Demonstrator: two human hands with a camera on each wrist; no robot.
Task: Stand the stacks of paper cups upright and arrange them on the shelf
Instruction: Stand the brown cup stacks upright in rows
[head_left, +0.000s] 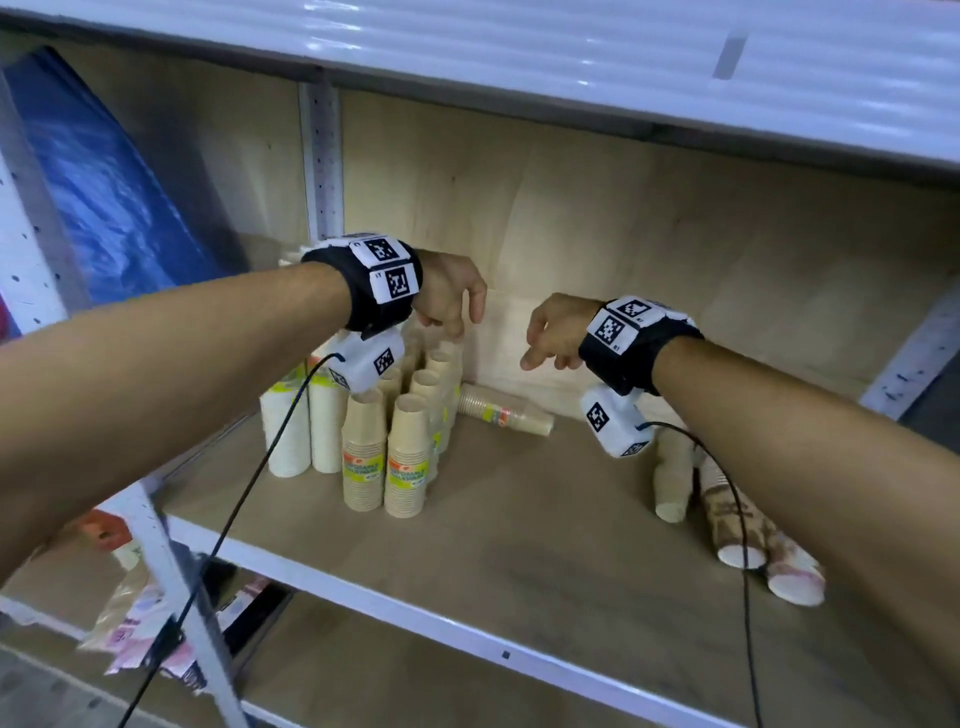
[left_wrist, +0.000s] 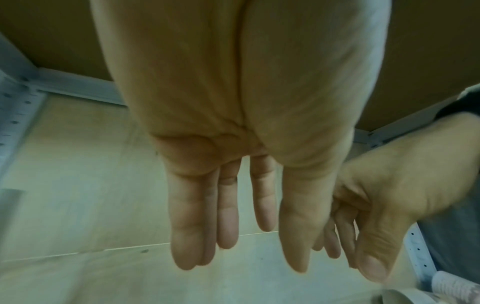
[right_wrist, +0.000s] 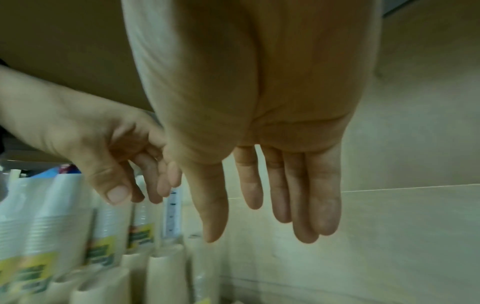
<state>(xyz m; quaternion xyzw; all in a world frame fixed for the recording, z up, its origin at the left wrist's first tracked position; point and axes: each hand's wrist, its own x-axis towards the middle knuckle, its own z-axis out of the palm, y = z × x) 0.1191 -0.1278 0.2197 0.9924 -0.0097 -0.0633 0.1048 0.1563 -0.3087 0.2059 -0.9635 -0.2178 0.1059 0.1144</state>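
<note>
Several wrapped stacks of tan paper cups (head_left: 408, 457) stand upright in rows at the shelf's left, with white stacks (head_left: 284, 431) beside them. One tan stack (head_left: 506, 409) lies on its side at the back. Three more stacks lie at the right: a plain one (head_left: 671, 475) and two patterned ones (head_left: 732, 525). My left hand (head_left: 457, 306) hovers above the standing rows, fingers straight and hanging, holding nothing. My right hand (head_left: 545, 338) hangs open over the back of the shelf, empty. In the wrist views the left hand (left_wrist: 239, 226) and right hand (right_wrist: 270, 201) show straight, relaxed fingers.
The wooden shelf board (head_left: 519, 545) has a white metal front rail (head_left: 415, 618) and uprights (head_left: 324, 161). A white shelf (head_left: 571, 47) hangs close overhead. Blue plastic sheeting (head_left: 104, 182) fills the left bay. Packets (head_left: 135, 618) lie on the lower shelf. Wrist cables (head_left: 244, 499) dangle.
</note>
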